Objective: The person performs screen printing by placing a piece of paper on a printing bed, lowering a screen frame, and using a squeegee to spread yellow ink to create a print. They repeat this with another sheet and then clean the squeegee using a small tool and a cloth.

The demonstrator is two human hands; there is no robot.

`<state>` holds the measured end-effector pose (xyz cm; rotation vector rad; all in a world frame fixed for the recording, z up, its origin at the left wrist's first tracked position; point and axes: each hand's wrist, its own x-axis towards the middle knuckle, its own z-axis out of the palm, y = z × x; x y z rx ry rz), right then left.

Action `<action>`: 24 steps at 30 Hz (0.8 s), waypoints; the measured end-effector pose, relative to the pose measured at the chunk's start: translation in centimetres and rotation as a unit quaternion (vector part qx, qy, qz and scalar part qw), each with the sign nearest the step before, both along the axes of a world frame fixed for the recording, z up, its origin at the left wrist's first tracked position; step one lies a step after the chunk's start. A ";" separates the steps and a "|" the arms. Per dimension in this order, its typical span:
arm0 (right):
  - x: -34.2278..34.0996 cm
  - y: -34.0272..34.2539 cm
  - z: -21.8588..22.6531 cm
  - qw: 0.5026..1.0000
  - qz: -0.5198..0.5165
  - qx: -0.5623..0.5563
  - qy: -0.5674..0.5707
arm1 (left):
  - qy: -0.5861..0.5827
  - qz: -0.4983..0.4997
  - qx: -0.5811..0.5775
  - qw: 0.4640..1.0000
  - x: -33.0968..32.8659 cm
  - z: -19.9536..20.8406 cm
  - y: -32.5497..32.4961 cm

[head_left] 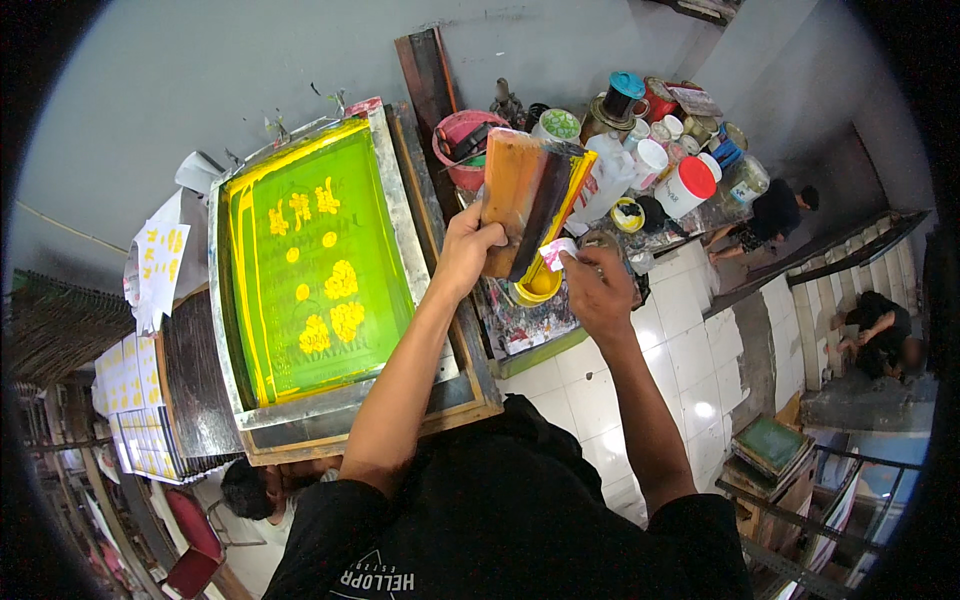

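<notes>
My left hand (468, 248) is wrapped round the wooden handle of a squeegee (515, 185), held up on a tilt. Yellow ink coats the squeegee's blade edge, which faces right. My right hand (602, 285) pinches a small white and pink scraper card (556, 255) close to the lower end of that blade. Just beneath them is a yellow ink tub (540, 286), partly hidden by the squeegee and card. To the left lies a printing screen (230, 345) in a metal frame, its green mesh smeared with yellow ink along the edges and over several motifs.
Paint tubs, among them a white one with a red lid (688, 188), crowd the bench at the right. A pink bucket (462, 170) stands beside the squeegee. Yellow-printed sheets (128, 375) lie at far left. Other people are on the right and lower left.
</notes>
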<state>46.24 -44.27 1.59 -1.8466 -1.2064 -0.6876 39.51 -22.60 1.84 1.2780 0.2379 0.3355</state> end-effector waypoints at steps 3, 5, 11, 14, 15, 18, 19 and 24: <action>-0.3 -0.1 -1.7 0.999 0.009 -0.016 0.030 | -0.002 0.013 -0.009 1.000 0.2 -0.4 0.2; -0.6 0.0 -2.9 0.999 -0.007 -0.029 0.014 | -0.003 0.021 -0.026 0.999 0.3 -0.5 0.3; -1.2 0.0 -5.5 0.998 0.009 -0.047 0.051 | -0.007 0.049 -0.051 0.998 0.4 -0.6 0.6; -1.3 -0.2 -6.2 0.996 0.005 -0.065 0.061 | -0.006 0.054 -0.082 0.995 0.4 -0.6 0.6; -1.4 -0.2 -6.3 0.996 0.001 -0.071 0.051 | 0.000 0.058 -0.091 0.994 0.4 -0.6 0.6; -1.3 -0.3 -6.6 0.996 -0.003 -0.082 0.036 | 0.008 0.069 -0.102 0.992 0.6 -0.7 0.8; -1.3 -0.3 -6.7 0.995 -0.006 -0.089 0.033 | 0.011 0.072 -0.101 0.992 0.6 -0.7 0.8; -1.1 -0.6 -6.7 0.991 -0.003 -0.129 0.032 | 0.029 0.060 -0.084 0.994 0.3 -0.7 1.0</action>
